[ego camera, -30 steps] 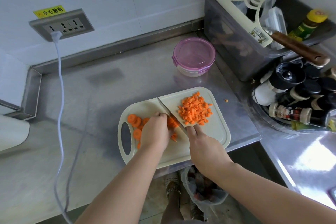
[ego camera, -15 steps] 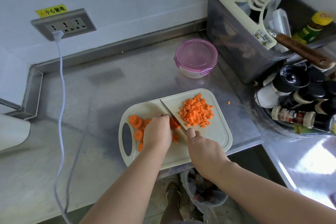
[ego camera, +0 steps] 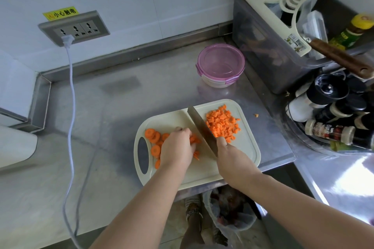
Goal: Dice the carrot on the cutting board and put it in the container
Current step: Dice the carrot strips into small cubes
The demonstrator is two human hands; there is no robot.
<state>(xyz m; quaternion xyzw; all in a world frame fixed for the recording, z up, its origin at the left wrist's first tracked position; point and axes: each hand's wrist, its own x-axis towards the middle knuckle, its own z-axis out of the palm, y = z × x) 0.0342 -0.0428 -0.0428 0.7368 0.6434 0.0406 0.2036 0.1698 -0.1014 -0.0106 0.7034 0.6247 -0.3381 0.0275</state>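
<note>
You had one cutting board (ego camera: 249,153), one knife (ego camera: 199,127), one container (ego camera: 221,66) and one stray carrot bit (ego camera: 256,115) on the steel table (ego camera: 121,107). Board: pale plastic, rounded corners, oval handle slot at its left end, lying at the table's front edge. Your left hand (ego camera: 177,147) had its fingers curled down onto the carrot rounds (ego camera: 152,136) — flat orange discs, some hidden, count unclear. Your right hand (ego camera: 232,159) gripped the knife handle; the broad blade ran diagonally across the board. The diced carrot (ego camera: 221,123) lay heaped right of the blade. The container — round, pink lid on — stood beyond the board, with bare table between.
</note>
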